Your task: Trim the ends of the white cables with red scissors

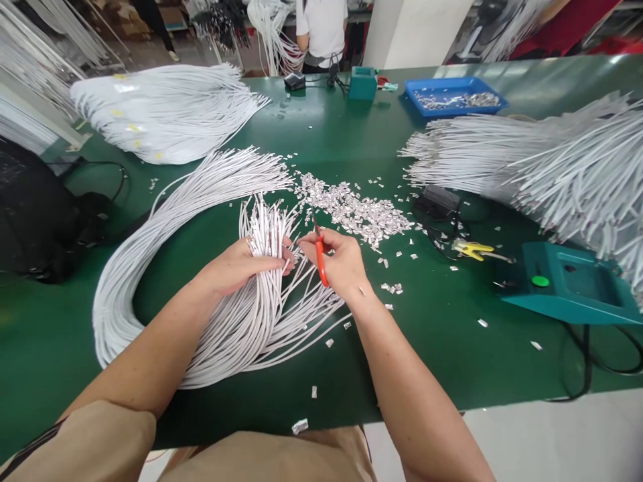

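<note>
My left hand is closed around a thick bunch of white cables, just below their upturned ends. The cables curve in a large loop to the left across the green table. In my right hand is a pair of scissors with orange handles, the dark blades pointing away from me. My right fingertips are close beside the bunch; whether they also pinch a single cable I cannot tell. Beyond both hands spreads a heap of small silvery scraps.
Another white cable bundle lies at the back left, with more cables on the right. Around them are a blue tray with silvery bits, a teal device, yellow-handled pliers and a black bag. A person is beyond the table.
</note>
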A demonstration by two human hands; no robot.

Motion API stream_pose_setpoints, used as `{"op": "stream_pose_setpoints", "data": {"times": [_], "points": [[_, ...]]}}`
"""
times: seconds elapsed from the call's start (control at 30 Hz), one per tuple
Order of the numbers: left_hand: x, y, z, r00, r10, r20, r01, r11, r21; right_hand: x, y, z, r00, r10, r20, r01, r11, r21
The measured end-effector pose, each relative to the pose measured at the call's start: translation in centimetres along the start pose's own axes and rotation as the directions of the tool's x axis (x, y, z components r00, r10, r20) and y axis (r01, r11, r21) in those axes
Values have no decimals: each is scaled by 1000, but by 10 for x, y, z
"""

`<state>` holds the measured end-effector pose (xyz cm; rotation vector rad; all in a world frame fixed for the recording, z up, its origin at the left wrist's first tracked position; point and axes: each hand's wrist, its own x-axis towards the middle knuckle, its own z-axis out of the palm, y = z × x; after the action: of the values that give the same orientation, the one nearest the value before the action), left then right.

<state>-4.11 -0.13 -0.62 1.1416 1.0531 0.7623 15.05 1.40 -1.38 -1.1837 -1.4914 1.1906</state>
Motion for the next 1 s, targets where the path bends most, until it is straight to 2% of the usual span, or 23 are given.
{"op": "stream_pose_setpoints", "data": {"times": [0.07,0.13,0.23,0.4,0.53,0.67,0.77,0.83,0.9,1.0], "points": [[0,1,1,1000,-19,-8,19,1000,18,-1,-1,1,991,68,118,-71,997,24],[0,1,2,998,-49,-32,49,999,-5,-1,0,1,979,93,183,-97,995,11],[-1,0,2,998,-62,-23,62,998,2,-1,1,2,974,132,184,-138,990,23],[0,-1,0,996,-18,-82,29,991,127,-1,2,7,958,238,157,-268,941,207],[-1,-1,3,992,-15,-125,25,997,74,1,7,8,947,232,223,-289,917,274],[-2,-2,4,989,-6,-148,11,1000,29,3,9,6,939,171,299,-253,932,261],[0,-3,2,988,-13,-156,14,1000,5,3,7,4,957,148,249,-186,973,135],[0,-3,-1,988,-23,-155,19,999,-29,3,6,1,976,137,171,-130,990,-49],[1,-3,-3,986,-34,-164,25,998,-60,3,6,-3,985,119,128,-81,959,-272],[0,-3,-4,981,-56,-183,43,996,-72,2,6,-7,978,128,164,-23,852,-524]]}}
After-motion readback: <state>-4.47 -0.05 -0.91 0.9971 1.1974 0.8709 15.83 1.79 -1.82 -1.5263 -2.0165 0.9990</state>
